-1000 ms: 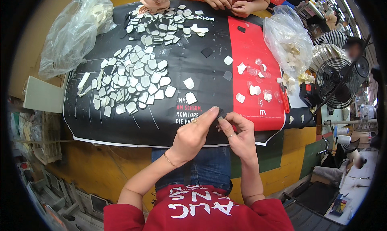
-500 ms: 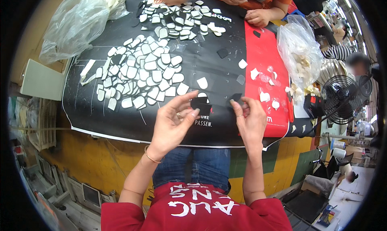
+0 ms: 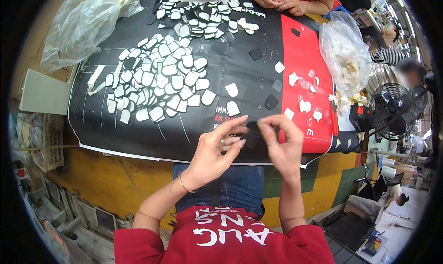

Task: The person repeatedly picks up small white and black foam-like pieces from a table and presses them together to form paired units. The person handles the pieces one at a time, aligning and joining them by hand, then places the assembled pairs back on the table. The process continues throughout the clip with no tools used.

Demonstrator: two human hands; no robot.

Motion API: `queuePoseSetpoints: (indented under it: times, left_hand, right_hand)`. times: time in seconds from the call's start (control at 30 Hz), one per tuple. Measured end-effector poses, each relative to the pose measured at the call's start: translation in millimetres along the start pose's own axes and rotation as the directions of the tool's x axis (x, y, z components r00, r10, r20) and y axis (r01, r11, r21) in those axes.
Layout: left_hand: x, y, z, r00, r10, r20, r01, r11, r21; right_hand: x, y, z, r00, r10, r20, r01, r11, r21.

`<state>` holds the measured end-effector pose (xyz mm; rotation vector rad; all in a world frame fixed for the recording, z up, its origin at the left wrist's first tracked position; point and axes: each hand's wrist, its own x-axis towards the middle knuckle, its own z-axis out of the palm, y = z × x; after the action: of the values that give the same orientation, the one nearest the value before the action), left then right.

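My left hand (image 3: 217, 146) holds a small thin black piece (image 3: 250, 140) between thumb and fingers, low over the near part of the black mat (image 3: 184, 139). From the other side my right hand (image 3: 285, 142) pinches at the upper edge of the black material; whether this is one piece or a stack I cannot tell. Just beyond my hands lies a white round-ended piece (image 3: 233, 108), with another white piece (image 3: 231, 89) behind it. A dark round-ended piece (image 3: 271, 102) rests on the mat beyond my right hand.
A wide pile of white round-ended pieces (image 3: 161, 75) covers the mat's left, with a second pile (image 3: 203, 22) farther off. White scraps (image 3: 305, 106) lie on the red strip (image 3: 300, 47). Plastic bags (image 3: 344, 47) and a fan (image 3: 392, 109) stand right. Another person's hands (image 3: 277, 1) are opposite.
The dark piece from my right hand now lies on the mat. My right hand has moved left and nearer, to the black material in my left hand, which has shifted slightly right.
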<state>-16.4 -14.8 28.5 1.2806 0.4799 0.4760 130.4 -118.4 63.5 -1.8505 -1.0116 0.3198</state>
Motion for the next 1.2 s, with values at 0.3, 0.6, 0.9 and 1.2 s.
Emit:
queuePoseSetpoints:
  times: [0.3,0.6,0.9,1.2]
  left_hand:
    - [44,-30,30,0.896,0.416,0.156,-0.414,0.653,0.634]
    - [25,-44,16,0.809,0.477,0.343,-0.468,0.172,0.867]
    - [8,-40,17,0.893,0.398,0.21,-0.289,0.151,0.945]
    - [-2,-4,1,0.893,0.436,-0.116,-0.291,0.754,0.589]
  right_hand:
    - [78,43,-1,0.981,-0.191,-0.035,0.139,0.815,-0.563]
    - [74,44,3,0.957,-0.203,0.206,0.259,0.92,-0.295]
    - [112,26,35,0.806,-0.026,0.592,0.245,0.924,-0.293]
    - [27,6,-13,0.756,-0.644,0.112,0.652,0.728,-0.212]
